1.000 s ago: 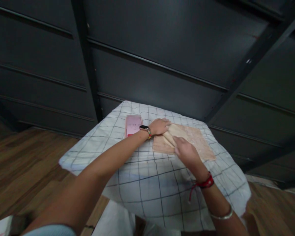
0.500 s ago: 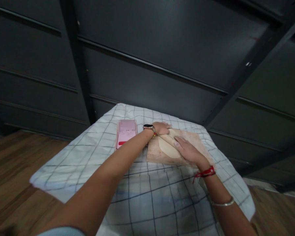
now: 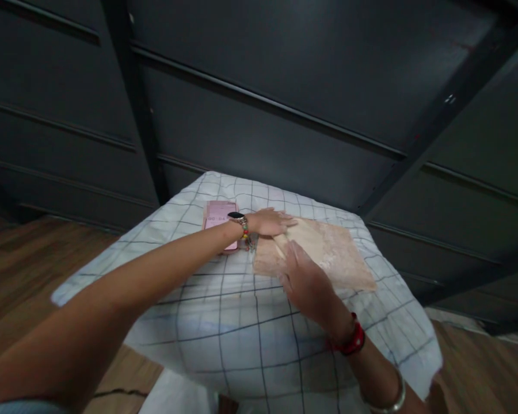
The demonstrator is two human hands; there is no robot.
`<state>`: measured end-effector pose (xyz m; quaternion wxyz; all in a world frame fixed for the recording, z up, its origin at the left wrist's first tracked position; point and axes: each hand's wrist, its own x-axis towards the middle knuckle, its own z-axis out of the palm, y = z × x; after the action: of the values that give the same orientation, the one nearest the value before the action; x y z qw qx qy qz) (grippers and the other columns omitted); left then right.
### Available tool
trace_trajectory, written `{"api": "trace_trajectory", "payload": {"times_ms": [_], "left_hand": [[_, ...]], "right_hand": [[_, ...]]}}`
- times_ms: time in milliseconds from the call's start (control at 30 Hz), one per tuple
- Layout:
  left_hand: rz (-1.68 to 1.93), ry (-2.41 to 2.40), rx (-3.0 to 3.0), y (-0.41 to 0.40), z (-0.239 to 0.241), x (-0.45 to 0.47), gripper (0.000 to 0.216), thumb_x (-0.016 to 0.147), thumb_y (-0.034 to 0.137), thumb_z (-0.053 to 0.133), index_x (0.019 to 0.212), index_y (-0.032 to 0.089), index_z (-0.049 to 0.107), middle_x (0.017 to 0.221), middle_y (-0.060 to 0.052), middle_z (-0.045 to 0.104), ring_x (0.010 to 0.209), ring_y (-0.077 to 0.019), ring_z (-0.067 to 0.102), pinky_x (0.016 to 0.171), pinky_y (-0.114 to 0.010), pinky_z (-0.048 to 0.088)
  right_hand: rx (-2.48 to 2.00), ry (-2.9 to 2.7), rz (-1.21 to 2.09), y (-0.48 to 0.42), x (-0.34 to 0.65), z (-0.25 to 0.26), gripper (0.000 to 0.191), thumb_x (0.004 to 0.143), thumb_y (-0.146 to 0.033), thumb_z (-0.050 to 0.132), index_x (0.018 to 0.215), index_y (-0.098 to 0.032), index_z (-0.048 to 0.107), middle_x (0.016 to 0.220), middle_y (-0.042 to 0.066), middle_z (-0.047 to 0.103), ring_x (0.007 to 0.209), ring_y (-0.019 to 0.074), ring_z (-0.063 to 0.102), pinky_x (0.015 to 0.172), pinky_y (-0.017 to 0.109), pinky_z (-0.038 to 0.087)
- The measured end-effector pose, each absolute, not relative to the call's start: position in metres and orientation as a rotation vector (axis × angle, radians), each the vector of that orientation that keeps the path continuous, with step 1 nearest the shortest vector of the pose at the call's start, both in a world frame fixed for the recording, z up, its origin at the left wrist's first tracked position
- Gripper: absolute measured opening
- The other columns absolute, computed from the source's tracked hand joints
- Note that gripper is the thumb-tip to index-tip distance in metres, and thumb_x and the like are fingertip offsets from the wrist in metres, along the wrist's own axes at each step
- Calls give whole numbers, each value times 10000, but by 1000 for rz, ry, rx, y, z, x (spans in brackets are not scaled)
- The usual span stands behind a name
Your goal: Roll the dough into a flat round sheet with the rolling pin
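Note:
A flat, pale round of dough (image 3: 308, 240) lies on a light brown, flour-dusted board (image 3: 349, 261). Across the dough's left side runs a thin pale rolling pin (image 3: 280, 244), mostly covered by my hands. My left hand (image 3: 267, 222) lies flat on the pin's far end, fingers stretched to the right. Over its near end rests my right hand (image 3: 306, 282), fingers extended forward and slightly blurred. Neither hand's fingers wrap around the pin as far as I can see.
A phone (image 3: 218, 214) with a pink screen lies left of the board, partly behind my left wrist. A white checked cloth (image 3: 237, 305) covers the table. Dark metal panels (image 3: 259, 144) stand just behind it, and a wooden floor (image 3: 38, 253) shows around it.
Both hands and the rolling pin have moved left across the dough, my right hand also nearer to me. More of the dough and the board's right side shows now.

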<state>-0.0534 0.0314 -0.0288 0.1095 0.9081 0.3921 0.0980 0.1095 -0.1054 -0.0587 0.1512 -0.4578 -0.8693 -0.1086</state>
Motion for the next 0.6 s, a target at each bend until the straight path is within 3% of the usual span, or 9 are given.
{"api": "trace_trajectory", "payload": {"times_ms": [133, 300, 467, 600], "left_hand": [[282, 1008, 2721, 20, -32, -72, 510, 899, 234, 337, 1402, 289, 401, 1486, 27, 356, 1338, -146, 339, 1081, -278, 230], [257, 1265, 2751, 18, -37, -61, 505, 911, 248, 298, 1406, 290, 390, 1467, 11, 391, 1330, -187, 355, 1080, -358, 247], [242, 1430, 2712, 41, -37, -29, 532, 905, 266, 326, 1425, 160, 373, 1427, -83, 443, 1302, -227, 405, 1027, -338, 332], [368, 1562, 2598, 63, -36, -15, 548, 906, 291, 331, 1414, 89, 374, 1358, -141, 510, 1225, -241, 495, 967, -319, 393]], "right_hand": [[-1225, -2536, -243, -115, 97, -64, 508, 858, -198, 434, 1329, -7, 454, 1420, 236, 408, 1346, 293, 340, 1068, 459, 369], [-1302, -2619, -262, -103, 112, -61, 492, 906, -136, 337, 1386, -53, 407, 1451, 182, 389, 1356, 249, 333, 1102, 437, 301], [-1678, -2598, -229, -68, 157, -39, 537, 947, -345, 387, 1423, -98, 355, 1472, 170, 356, 1365, 318, 295, 1073, 603, 214], [-1812, -2549, -14, -37, 176, -29, 613, 972, -477, 226, 1429, -87, 348, 1468, 171, 365, 1364, 290, 306, 1073, 554, 246]]}}
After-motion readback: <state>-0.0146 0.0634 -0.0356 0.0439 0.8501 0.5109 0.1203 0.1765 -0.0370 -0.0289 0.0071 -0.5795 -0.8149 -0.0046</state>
